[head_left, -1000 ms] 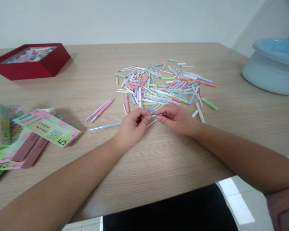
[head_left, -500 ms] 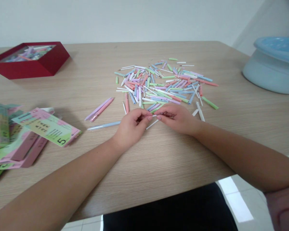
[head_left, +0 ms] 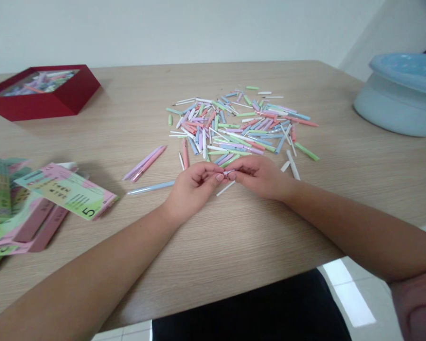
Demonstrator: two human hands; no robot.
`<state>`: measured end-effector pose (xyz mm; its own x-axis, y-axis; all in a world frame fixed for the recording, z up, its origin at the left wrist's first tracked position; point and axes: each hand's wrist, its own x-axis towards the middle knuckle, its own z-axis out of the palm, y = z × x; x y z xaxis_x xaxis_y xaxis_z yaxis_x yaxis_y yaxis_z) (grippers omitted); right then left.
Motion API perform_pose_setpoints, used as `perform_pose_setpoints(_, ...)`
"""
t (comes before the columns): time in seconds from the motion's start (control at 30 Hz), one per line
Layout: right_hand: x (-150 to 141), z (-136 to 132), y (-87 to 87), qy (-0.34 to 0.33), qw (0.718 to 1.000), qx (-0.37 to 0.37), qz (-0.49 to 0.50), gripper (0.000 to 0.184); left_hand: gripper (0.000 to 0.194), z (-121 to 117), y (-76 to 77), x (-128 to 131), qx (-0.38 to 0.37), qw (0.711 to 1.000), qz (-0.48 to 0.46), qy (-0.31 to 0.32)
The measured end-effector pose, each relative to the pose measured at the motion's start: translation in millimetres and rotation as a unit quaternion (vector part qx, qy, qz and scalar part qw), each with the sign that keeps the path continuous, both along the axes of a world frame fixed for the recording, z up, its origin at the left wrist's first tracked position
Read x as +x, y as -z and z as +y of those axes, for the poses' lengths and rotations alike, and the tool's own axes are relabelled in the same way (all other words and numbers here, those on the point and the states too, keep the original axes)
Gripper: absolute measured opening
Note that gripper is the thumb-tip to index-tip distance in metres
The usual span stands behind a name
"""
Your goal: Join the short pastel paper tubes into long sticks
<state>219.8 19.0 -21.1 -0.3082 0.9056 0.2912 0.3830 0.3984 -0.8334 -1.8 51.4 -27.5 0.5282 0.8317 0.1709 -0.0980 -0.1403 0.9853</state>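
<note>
Fingertips pinched together, my left hand and my right hand meet just in front of a pile of pen parts. Between them is a small pale-purple pen part, mostly hidden by the fingers. Both hands are closed on it. A thin white pen refill lies on the table under the fingertips. Left of my left hand lies a clear-and-blue pen, with a purple pen and a pink pen side by side beyond it.
Printed pen boxes are heaped at the left. A red box full of pen parts stands at the back left. On the right sits a pale-blue plastic stool-like object. The table's front edge runs near my lap.
My fingertips have come closer together. A pale-purple piece now shows between them, where a white end showed before. The view has shifted slightly.
</note>
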Motion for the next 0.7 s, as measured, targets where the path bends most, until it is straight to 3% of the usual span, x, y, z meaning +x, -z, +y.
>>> perform_pose_setpoints(0.2, -1.8, -1.8, 0.7, -0.028, 0.999, -0.031, 0.014, 0.018, 0.024, 0.4, -0.5, 0.0, 0.041, 0.999, 0.016, -0.002)
perform_pose_setpoints(0.33, -0.8, -0.9, -3.1, -0.038, 0.997, 0.046, -0.055, 0.012, 0.025, -0.6, -0.9, -0.6, 0.081, 0.995, 0.060, -0.026)
perform_pose_setpoints(0.43, -0.1, 1.0, -4.0, 0.000, 0.993, 0.101, -0.058, 0.008, 0.025, -1.3, -1.7, -2.9, 0.148, 0.981, 0.105, -0.067)
perform_pose_setpoints(0.57, -0.2, 3.0, 3.3, 0.029, 0.999, 0.030, -0.007, 0.009, 0.014, -0.1, -1.8, -6.3, 0.253, 0.943, 0.185, -0.110)
perform_pose_setpoints(0.7, 0.9, 5.8, 11.3, 0.034, 0.998, -0.027, 0.043, 0.012, 0.007, 2.5, -1.1, -8.0, 0.285, 0.918, 0.240, -0.136)
